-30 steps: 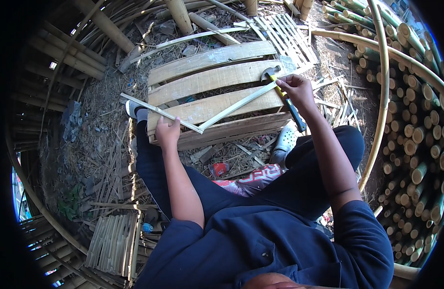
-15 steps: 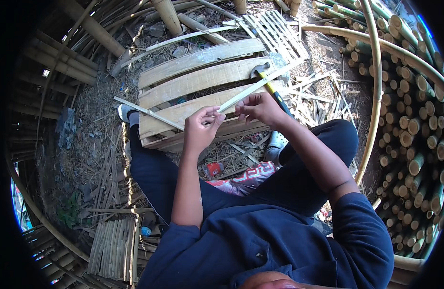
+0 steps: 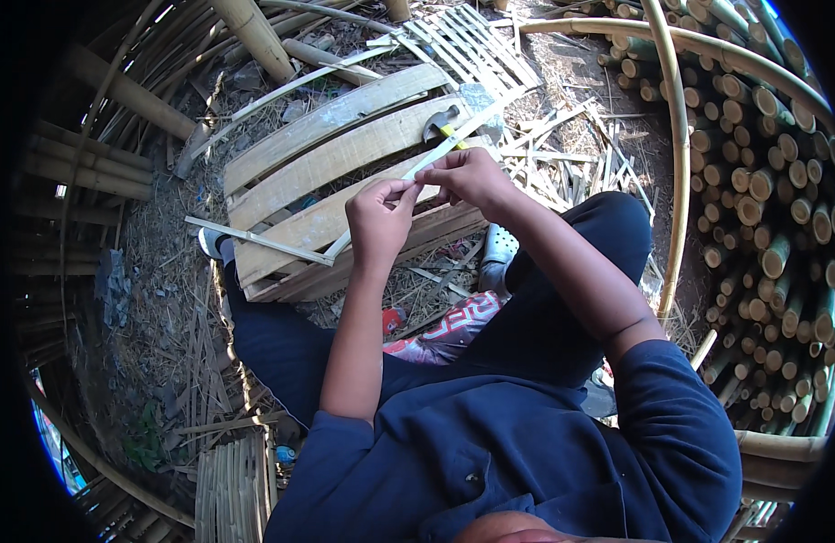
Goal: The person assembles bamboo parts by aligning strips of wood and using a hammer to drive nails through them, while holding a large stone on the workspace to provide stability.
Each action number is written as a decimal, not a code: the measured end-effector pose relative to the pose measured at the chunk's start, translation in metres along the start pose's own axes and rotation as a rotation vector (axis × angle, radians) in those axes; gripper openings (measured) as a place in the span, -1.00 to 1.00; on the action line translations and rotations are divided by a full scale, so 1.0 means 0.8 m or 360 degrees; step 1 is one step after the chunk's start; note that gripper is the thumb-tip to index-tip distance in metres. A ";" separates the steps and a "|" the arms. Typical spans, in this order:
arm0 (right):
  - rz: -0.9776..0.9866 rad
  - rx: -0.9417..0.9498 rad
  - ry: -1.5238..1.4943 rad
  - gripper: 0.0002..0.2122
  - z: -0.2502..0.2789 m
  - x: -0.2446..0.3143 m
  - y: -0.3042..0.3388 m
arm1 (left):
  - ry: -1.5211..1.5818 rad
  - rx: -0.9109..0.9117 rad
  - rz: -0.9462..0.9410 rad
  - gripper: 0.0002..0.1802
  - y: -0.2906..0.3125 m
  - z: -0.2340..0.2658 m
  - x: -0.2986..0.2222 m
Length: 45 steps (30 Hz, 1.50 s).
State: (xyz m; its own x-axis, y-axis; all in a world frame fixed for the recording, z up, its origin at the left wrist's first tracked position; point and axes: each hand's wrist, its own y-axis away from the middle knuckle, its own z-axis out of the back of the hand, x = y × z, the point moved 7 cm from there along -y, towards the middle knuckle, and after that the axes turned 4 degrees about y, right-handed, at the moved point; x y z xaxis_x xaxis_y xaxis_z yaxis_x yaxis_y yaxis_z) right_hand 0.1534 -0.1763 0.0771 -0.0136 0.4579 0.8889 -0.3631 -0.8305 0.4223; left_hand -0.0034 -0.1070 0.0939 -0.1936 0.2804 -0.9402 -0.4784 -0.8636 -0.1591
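A long pale bamboo strip (image 3: pixel 479 119) runs slantwise over a low slatted wooden bench (image 3: pixel 295 170). My left hand (image 3: pixel 379 215) is closed round it with thumb and fingers. Fingertips of my right hand (image 3: pixel 467 181) pinch together at the strip, right beside the left thumb; anything small between them is too fine to make out. A second strip (image 3: pixel 254 239) lies across the bench's left end, its end close to the first strip's lower end. Beyond my right hand rests a claw hammer (image 3: pixel 443 121) with a yellow and black handle, partly hidden by strip and hand.
Stacked cut bamboo poles (image 3: pixel 761 208) fill the right side behind a bamboo rail (image 3: pixel 678 181). A slatted bamboo panel (image 3: pixel 467 45) and loose split strips (image 3: pixel 562 172) lie beyond the bench. At lower left is a bundle of bamboo slats (image 3: pixel 232 489). My legs flank the bench.
My hands have come together, and the right fingertips now meet at the strip beside the left thumb. The whole view has shifted, with the bench appearing further left.
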 end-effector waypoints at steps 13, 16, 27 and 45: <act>-0.0620 -0.2150 0.0136 -0.77 0.276 -0.203 -0.068 | -0.0779 -0.0383 -0.0599 -0.90 -0.023 -0.044 0.079; -0.0999 -0.1649 0.0405 -0.76 0.258 -0.274 -0.094 | -0.0724 -0.0403 -0.0404 -0.88 -0.025 -0.028 0.092; -0.1313 -0.0700 0.0942 -0.61 0.187 -0.424 -0.167 | -0.0820 -0.0422 -0.0226 -0.89 -0.030 -0.034 0.096; -0.1073 -0.1373 0.0453 -0.81 0.217 -0.481 -0.156 | -0.0770 -0.0478 -0.0308 -0.92 -0.031 -0.046 0.087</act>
State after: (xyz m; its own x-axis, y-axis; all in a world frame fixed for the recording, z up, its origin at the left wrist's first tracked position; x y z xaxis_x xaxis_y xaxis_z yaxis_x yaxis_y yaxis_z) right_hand 0.3655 -0.3037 -0.2869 0.2568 0.8768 0.4066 -0.8967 0.0592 0.4387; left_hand 0.0263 -0.0815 0.0212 -0.5287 0.5424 -0.6529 -0.2947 -0.8386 -0.4581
